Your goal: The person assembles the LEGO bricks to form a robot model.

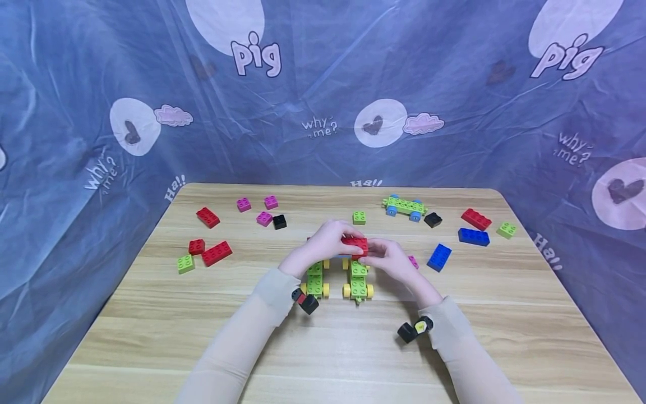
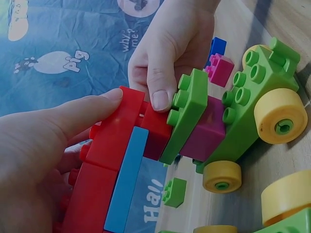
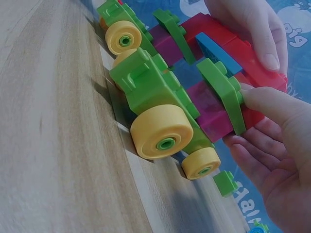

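A brick build stands on two green wheeled bases (image 1: 315,285) with yellow wheels (image 3: 162,131). Each base carries a magenta brick (image 2: 206,127) and a green plate (image 2: 188,114), with red bricks and a blue plate (image 2: 127,177) bridging them above. With thumb and fingers on opposite sides, my left hand (image 1: 328,240) pinches the top red brick (image 2: 119,121) at its right end. Just beneath, my right hand (image 1: 392,259) holds the lower red brick (image 2: 158,127), its thumb beside the green plate. Parts of both hands' fingers are hidden behind the build.
Red bricks (image 1: 217,253), magenta bricks (image 1: 244,204) and a black brick (image 1: 280,222) lie at the left and back. Another green wheeled base (image 1: 405,206) with blue wheels stands at the back. Blue bricks (image 1: 474,237) lie on the right. Patterned blue cloth (image 1: 323,84) surrounds the table.
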A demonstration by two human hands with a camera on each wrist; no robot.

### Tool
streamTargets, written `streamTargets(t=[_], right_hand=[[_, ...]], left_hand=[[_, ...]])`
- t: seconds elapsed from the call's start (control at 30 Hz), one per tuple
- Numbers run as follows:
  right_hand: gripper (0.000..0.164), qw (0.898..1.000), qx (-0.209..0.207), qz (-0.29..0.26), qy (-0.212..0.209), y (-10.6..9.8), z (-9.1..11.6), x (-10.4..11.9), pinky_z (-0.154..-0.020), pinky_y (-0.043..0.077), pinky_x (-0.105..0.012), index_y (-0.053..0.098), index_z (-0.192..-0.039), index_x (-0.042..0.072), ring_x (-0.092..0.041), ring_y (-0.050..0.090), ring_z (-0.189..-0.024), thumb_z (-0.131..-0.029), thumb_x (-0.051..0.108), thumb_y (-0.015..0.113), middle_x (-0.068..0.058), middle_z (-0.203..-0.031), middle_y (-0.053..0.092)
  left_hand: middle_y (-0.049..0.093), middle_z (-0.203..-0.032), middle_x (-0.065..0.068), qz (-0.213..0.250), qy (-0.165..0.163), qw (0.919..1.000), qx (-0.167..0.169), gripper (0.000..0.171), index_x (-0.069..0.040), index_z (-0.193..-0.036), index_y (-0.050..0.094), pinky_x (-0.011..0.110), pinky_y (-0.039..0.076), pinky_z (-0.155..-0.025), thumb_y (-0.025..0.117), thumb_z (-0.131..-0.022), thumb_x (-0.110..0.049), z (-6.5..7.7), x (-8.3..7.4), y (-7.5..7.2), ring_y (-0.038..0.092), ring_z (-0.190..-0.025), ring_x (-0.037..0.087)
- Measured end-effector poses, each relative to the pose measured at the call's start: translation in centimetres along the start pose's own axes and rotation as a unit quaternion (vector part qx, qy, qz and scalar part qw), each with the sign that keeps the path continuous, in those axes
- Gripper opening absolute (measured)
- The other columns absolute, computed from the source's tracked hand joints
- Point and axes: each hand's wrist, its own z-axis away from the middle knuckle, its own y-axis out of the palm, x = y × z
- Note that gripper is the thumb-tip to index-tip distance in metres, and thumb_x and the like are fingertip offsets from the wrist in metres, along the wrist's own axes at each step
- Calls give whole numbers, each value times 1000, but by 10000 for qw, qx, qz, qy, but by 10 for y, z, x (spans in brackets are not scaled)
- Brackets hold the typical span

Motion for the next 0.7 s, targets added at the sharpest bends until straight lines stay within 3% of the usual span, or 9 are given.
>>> streamTargets(t=[0.23,0.5,0.7], right_hand=[[43,10000,14,-61,-42,0,0,1,-89,50,-20,57,-125,-8,-34,63,-110,-88,12,69,-24,-120,64],[44,10000,-47,53,-49,0,0,0,-90,51,-23,57,-125,-7,-33,64,-109,-87,12,70,-23,-120,64],[43,9999,-77,71,-42,1,0,0,-88,52,-22,58,-123,-8,-31,65,-107,-87,12,70,-23,-118,65]], left_hand=[[70,-114,4,-59,78,9999,27,34,-11,-112,72,25,49,-85,76,-83,-27,0,1,-1,64,-104,16],[69,-116,4,-98,68,9999,72,34,-12,-113,72,29,50,-91,75,-84,-28,0,1,-1,63,-107,17],[70,-114,4,-39,-9,9999,149,34,-11,-113,72,25,50,-83,76,-83,-28,-1,0,-1,63,-102,15]])
